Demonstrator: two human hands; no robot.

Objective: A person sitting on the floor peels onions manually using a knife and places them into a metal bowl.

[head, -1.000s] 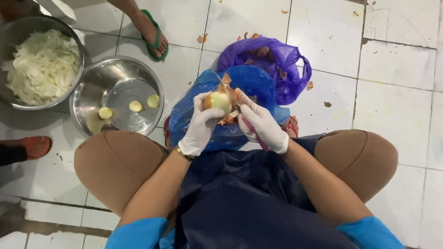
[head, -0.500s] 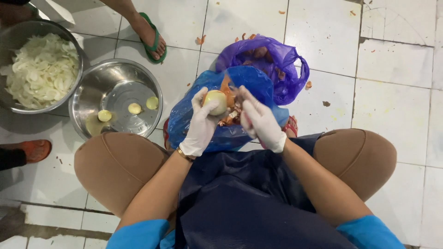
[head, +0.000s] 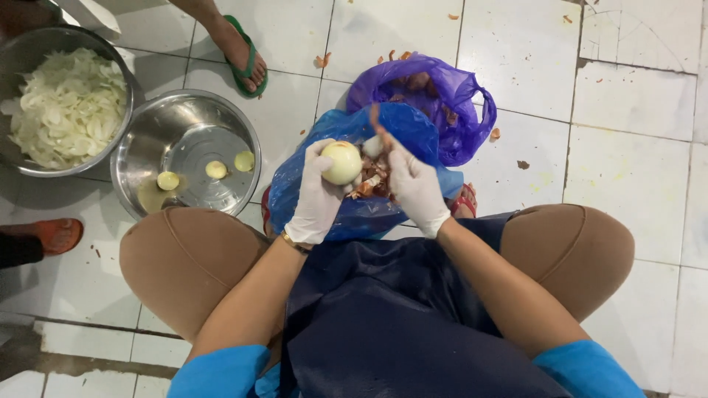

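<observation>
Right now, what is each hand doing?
Left hand: closed around a peeled onion.
Right hand: closed, pinching a strip of onion skin above the blue bag.

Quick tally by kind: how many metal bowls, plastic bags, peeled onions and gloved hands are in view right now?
Metal bowls: 2, one with sliced onion, one with peeled onions
Plastic bags: 2, blue bag and purple bag
Peeled onions: 4, onion in left hand, three in bowl
Gloved hands: 2, left hand, right hand
Total: 10

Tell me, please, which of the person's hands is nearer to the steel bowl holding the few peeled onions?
Left. The left hand, holding a peeled onion, is just right of the steel bowl; the right hand lies farther away.
</observation>
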